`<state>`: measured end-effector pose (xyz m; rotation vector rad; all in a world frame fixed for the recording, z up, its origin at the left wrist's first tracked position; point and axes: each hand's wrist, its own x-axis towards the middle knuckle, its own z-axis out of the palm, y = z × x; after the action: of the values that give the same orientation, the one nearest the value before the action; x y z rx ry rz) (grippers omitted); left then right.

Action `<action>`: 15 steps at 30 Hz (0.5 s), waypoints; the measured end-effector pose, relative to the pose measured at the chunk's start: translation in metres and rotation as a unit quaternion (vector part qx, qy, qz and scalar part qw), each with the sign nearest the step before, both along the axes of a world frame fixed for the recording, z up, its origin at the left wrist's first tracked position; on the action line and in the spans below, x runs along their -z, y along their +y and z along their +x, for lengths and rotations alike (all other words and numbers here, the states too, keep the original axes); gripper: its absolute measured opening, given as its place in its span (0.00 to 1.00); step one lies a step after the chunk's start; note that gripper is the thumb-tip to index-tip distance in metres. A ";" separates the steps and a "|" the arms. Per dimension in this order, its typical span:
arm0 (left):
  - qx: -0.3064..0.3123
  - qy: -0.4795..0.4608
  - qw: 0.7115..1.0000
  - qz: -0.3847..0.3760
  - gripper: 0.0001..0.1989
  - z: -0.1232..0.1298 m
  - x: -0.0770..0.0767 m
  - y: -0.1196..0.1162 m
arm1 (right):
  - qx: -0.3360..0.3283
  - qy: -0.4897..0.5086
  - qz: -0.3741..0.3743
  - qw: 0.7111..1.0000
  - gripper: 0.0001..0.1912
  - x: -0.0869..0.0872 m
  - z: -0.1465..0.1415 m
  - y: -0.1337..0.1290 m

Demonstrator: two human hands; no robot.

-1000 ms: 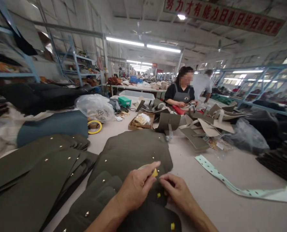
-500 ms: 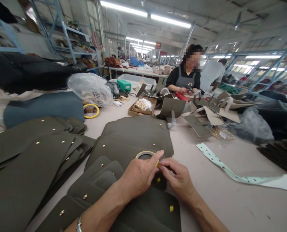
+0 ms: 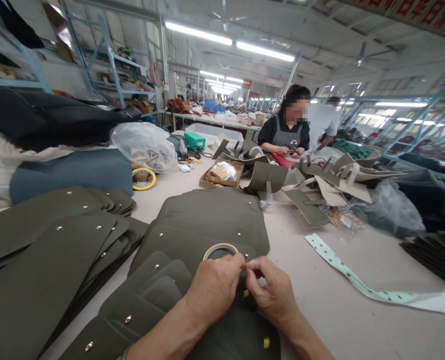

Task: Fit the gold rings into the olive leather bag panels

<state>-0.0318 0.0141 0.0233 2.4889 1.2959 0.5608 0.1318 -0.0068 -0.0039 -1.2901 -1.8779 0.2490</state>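
My left hand [image 3: 218,280] is closed around a roll of yellow tape [image 3: 221,246], whose upper rim shows above the knuckles. The fingertips of my right hand [image 3: 273,285] pinch at the tape right against my left fingertips; the tape's end is hidden between them. Beneath both hands lies a fanned stack of dark olive panels [image 3: 211,210] with small gold metal studs. Small yellow tape pieces [image 3: 266,343] stick to the panels near the right edge, one below my right fingers.
More olive panels [image 3: 76,260] lie at left. Another yellow tape roll [image 3: 143,179] sits by a plastic bag [image 3: 143,147]. A box of gold parts [image 3: 222,173] and olive pieces [image 3: 312,200] are farther back. A pale green strip [image 3: 365,285] lies right. Co-workers [image 3: 286,130] are beyond.
My left fingers have curled in, and the raised finger is folded down. Both hands still meet at the tape. The camera view has tipped slightly upward.
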 end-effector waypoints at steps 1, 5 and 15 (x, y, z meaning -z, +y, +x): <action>-0.001 0.006 1.000 0.006 0.07 0.001 0.000 0.000 | 0.011 0.008 -0.013 1.000 0.07 -0.001 -0.001 -0.001; -0.001 0.001 0.999 0.044 0.08 0.002 0.002 -0.004 | 0.039 0.132 -0.141 0.980 0.08 -0.002 -0.007 -0.002; -0.015 0.052 0.998 0.019 0.08 0.000 0.004 0.000 | 0.077 0.326 -0.287 0.897 0.24 0.005 0.015 0.022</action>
<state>-0.0316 0.0137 0.0193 2.5644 1.3752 0.4740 0.1467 0.0153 -0.0085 -1.4769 -1.1434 1.0731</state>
